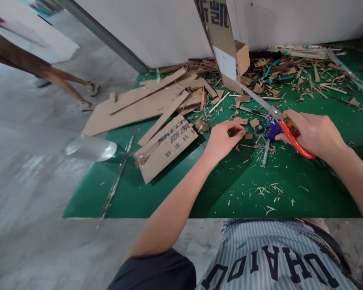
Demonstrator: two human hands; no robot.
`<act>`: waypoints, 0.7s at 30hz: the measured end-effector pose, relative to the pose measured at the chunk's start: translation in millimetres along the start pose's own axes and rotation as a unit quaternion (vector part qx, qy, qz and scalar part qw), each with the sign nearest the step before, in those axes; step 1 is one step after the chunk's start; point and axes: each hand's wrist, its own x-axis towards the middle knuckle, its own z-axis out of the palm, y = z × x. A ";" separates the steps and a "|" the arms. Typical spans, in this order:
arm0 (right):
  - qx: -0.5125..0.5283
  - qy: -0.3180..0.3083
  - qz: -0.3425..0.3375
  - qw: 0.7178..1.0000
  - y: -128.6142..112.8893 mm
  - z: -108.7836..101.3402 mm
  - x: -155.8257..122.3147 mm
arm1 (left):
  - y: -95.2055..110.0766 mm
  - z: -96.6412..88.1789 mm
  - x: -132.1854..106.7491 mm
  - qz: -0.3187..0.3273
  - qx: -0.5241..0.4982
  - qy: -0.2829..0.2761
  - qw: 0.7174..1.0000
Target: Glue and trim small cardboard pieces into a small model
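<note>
My right hand (316, 133) is closed round the handles of a pair of scissors (298, 141), orange-red with yellow inside. Their long blades point up and left, towards an upright cardboard strip (225, 48). Under the scissors lies a blue glue gun (272, 129) with a clear glue stick (265, 153) beside it, partly hidden by the hand. My left hand (225, 139) hovers low over the table, thumb and fingers pinched together; whatever they may hold is hidden. Close to its fingertips lie small cardboard pieces (255, 125) and a utility knife (252, 110).
Flat cardboard sheets (133, 108) and a printed cardboard piece (172, 149) lie left on the green table (230, 189). A clear bottle (92, 148) is at the left edge. Teal-handled pliers (280, 79) rest among scraps at the back. Another person's legs (60, 78) show far left.
</note>
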 end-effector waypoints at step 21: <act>0.004 -0.010 0.003 1.000 -2.4 0.3 -0.5 | -11.1 0.2 3.7 -0.004 0.058 0.035 0.998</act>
